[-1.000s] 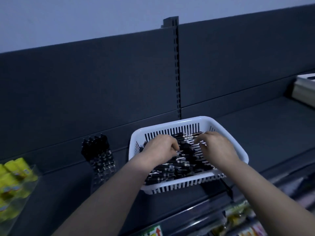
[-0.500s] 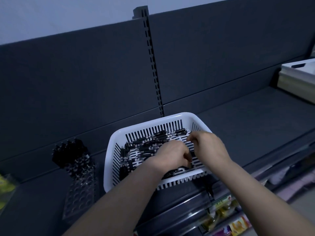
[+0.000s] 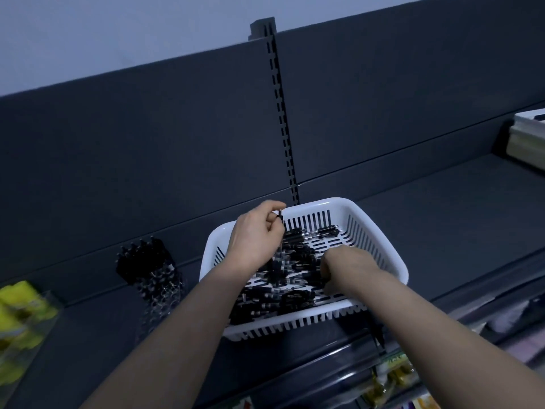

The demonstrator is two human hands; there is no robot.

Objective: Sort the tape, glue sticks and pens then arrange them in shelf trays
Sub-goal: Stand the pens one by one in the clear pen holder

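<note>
Head view: my left hand has lifted from the basket gripping a pen upright, ready for sorting; right hand grip hidden.

1. No text, label, brand or number can be read anywhere.
2. Yellow packs at far left: blurred, no print legible.
3. Colourful packets on the lower shelf: too blurred and dark to read.
4. Black pens in the white basket: markings too small to make out.
</note>
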